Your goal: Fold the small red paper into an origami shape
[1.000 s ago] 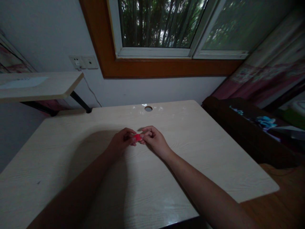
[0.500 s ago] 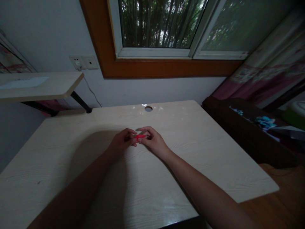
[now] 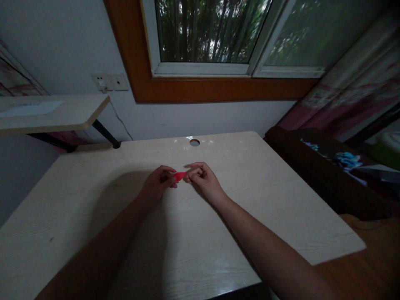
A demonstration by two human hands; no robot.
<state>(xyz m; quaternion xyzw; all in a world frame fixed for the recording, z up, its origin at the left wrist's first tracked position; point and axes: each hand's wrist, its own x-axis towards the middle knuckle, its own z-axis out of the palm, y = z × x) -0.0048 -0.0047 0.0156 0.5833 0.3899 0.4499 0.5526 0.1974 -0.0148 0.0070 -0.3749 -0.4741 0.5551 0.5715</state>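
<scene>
Your left hand (image 3: pixel 157 184) and right hand (image 3: pixel 204 181) both pinch a red thing (image 3: pixel 179 176), maybe paper, each grip closed on it, over the counter (image 3: pixel 265 208).

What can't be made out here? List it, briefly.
Head view only:
Red piece: too small and dim to identify; its ends hidden by fingertips of the left hand and right hand, which pinch it.
Items on the dark stand at right: blurred, dim.
Side shelf: cut off by the left edge.
</scene>
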